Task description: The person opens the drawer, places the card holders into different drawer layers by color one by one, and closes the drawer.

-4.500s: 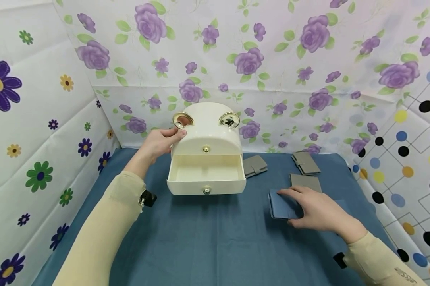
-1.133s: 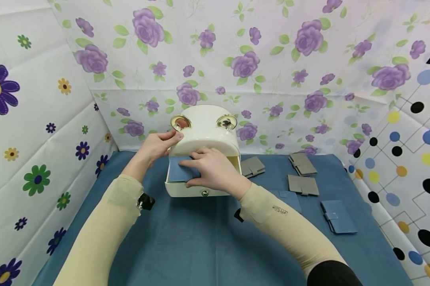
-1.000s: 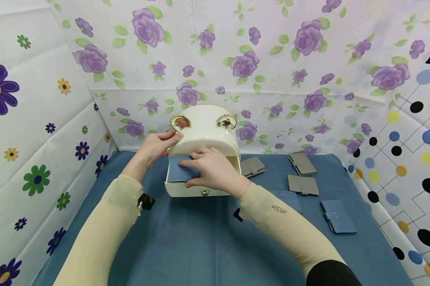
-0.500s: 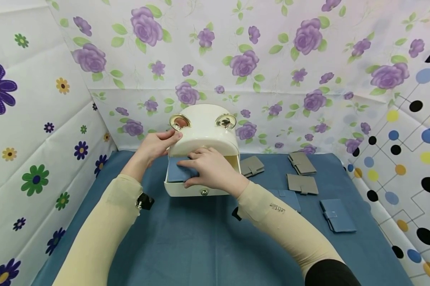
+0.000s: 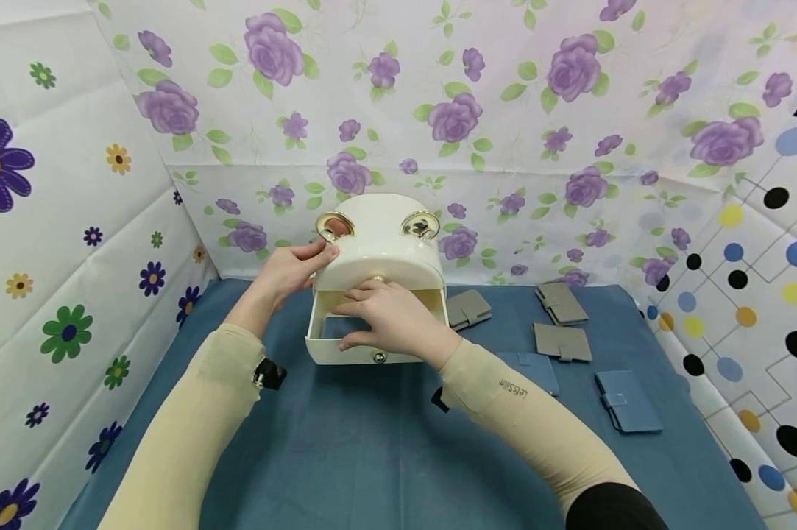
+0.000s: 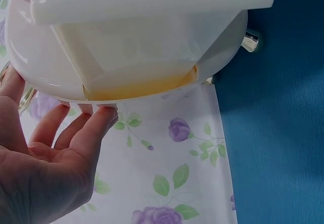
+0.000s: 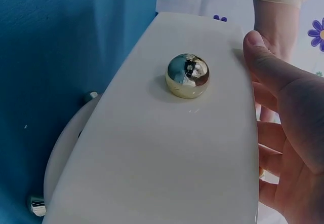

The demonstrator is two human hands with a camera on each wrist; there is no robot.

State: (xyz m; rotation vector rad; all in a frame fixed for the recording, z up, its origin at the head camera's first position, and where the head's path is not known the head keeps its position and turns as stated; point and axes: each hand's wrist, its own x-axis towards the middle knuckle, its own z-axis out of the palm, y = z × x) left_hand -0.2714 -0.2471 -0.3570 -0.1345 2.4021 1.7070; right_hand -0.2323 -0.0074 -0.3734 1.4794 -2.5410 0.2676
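Note:
A cream, round-topped drawer box (image 5: 388, 246) with two gold rings stands at the back of the table, its lower drawer (image 5: 332, 353) pulled out. My left hand (image 5: 285, 272) grips the box's upper left side by one ring; the left wrist view shows the fingertips against the shell. Over the drawer is my right hand (image 5: 394, 316), its fingers loosely extended across the front wall. A blue card holder (image 5: 338, 327) lies low in the drawer, partly hidden by that hand. In the right wrist view the drawer's gold knob (image 7: 187, 77) faces the camera.
Three grey strapped card holders lie to the right: one beside the box (image 5: 468, 309), a back one (image 5: 561, 303), and a nearer one (image 5: 561, 343). A blue card holder (image 5: 533, 372) is partly under the right forearm; another blue card holder (image 5: 626, 401) lies farther right.
The right hand carried a blue card holder from the right side into the drawer and let it go; it now sits lower inside. The left hand keeps its place on the box.

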